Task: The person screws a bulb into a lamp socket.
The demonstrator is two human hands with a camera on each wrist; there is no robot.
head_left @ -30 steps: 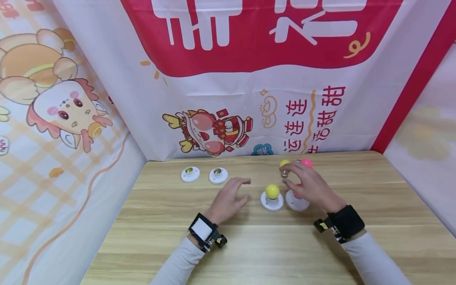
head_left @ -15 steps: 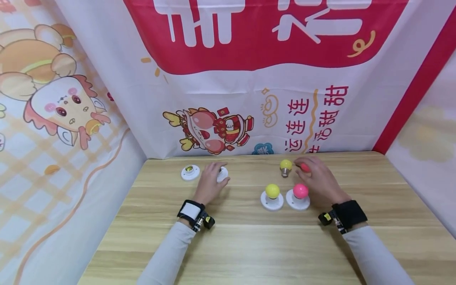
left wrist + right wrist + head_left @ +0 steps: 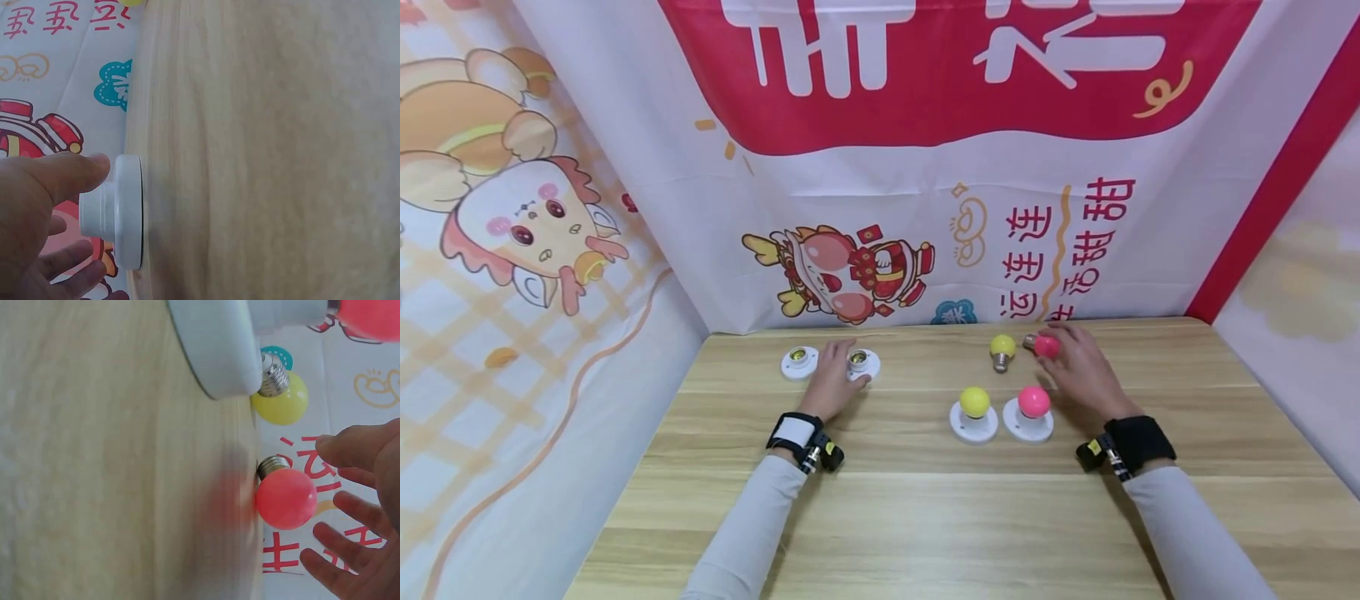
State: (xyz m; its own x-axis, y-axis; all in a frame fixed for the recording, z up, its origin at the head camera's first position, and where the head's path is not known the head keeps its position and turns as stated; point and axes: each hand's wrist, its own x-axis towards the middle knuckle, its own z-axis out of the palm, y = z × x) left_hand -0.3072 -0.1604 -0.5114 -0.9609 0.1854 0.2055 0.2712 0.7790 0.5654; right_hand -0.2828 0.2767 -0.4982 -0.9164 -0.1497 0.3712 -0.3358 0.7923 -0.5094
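Observation:
My left hand (image 3: pixel 829 382) is at the right one of two white bulb sockets (image 3: pixel 864 364), its thumb in front and its fingers on the far left side. In the left wrist view the thumb (image 3: pixel 72 175) lies close to the socket's base rim (image 3: pixel 129 212); whether it touches is unclear, and the other fingers are loosely spread. Over at the back right, my right hand (image 3: pixel 1081 371) is spread beside a pink bulb (image 3: pixel 1047 346) lying on its side. The right wrist view shows a gap between its fingers and that pink bulb (image 3: pixel 286 499).
A loose yellow bulb (image 3: pixel 1002 348) lies left of the pink one. In front stand two sockets with bulbs in them, one yellow (image 3: pixel 974 402) and one pink (image 3: pixel 1034 402). Another bare socket (image 3: pixel 798 363) is at the far left. A printed cloth (image 3: pixel 880 192) hangs behind the table (image 3: pixel 925 517).
My left hand has moved left and back from mid-table to the bare socket. My right hand has shifted right, from above the loose yellow bulb to the loose pink one.

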